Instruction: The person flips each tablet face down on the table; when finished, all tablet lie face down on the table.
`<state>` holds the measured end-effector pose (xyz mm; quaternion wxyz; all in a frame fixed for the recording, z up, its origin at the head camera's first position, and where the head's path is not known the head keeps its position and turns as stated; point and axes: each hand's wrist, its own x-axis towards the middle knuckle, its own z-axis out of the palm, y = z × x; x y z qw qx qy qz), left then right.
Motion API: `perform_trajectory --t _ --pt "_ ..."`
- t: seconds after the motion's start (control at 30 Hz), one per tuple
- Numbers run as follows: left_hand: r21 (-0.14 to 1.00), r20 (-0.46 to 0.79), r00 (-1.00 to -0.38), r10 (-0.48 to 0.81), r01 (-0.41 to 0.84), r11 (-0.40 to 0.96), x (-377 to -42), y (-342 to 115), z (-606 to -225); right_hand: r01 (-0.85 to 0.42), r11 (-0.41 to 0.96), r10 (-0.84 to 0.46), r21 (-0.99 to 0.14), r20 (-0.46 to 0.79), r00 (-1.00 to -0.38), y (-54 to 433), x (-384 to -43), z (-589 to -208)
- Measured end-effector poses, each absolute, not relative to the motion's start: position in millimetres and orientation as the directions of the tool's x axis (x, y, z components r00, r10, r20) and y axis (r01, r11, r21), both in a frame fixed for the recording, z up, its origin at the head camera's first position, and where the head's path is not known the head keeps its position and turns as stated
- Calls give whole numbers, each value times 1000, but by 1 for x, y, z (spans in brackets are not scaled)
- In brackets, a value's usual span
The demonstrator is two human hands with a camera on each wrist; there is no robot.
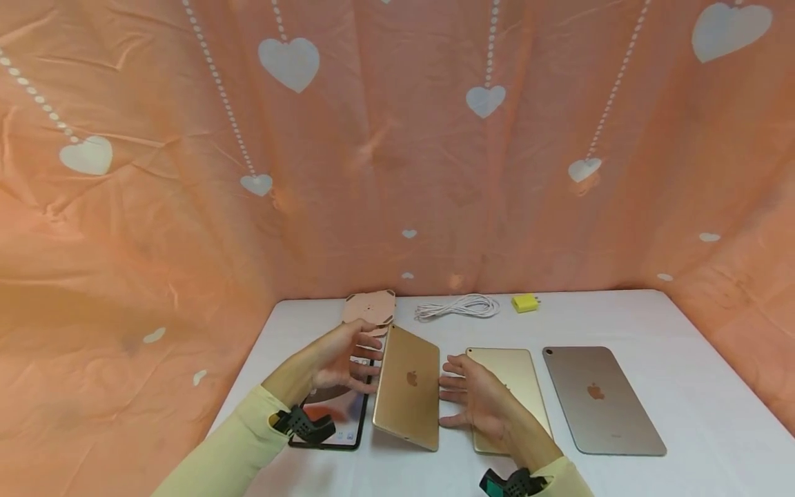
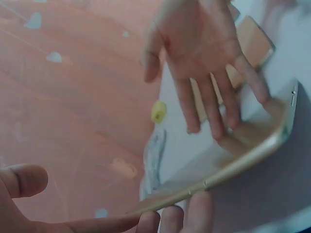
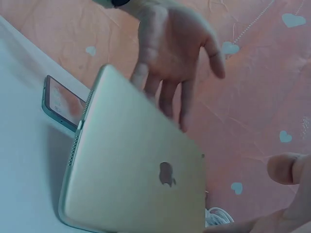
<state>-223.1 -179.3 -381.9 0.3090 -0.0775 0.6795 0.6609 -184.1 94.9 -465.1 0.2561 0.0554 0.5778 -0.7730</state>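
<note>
A gold tablet [image 1: 406, 386] stands tilted between both hands, its back with the apple mark facing toward the right hand. My left hand [image 1: 338, 359] is at its left side, fingers extended and touching it, thumb apart. At its right edge, my right hand [image 1: 481, 397] has its fingers extended against the tablet and its thumb spread away. In the right wrist view the tablet's back [image 3: 126, 160] fills the middle. Below the left hand lies a tablet with a lit screen [image 1: 348, 407], partly covered. Another gold tablet [image 1: 522, 369] lies flat beneath the right hand.
A grey tablet [image 1: 602, 407] lies back up on the white table [image 1: 695, 393] at the right. Along the far edge are a pink square case-like piece [image 1: 370, 306], a coiled white cable [image 1: 462, 306] and a yellow plug adapter [image 1: 525, 302]. A peach curtain [image 1: 373, 172] hangs behind.
</note>
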Motion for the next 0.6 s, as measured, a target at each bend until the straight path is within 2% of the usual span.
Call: perform_trajectory --t 0.27,0.6 --pt "824 -565 -786 250 -551 130 -224 -186 -415 450 -199 -300 -871 -383 -874 97 -180 -466" --pt "804 -591 -764 260 -583 116 -221 -177 -440 423 -135 -265 -896 -379 -887 106 -176 -463"
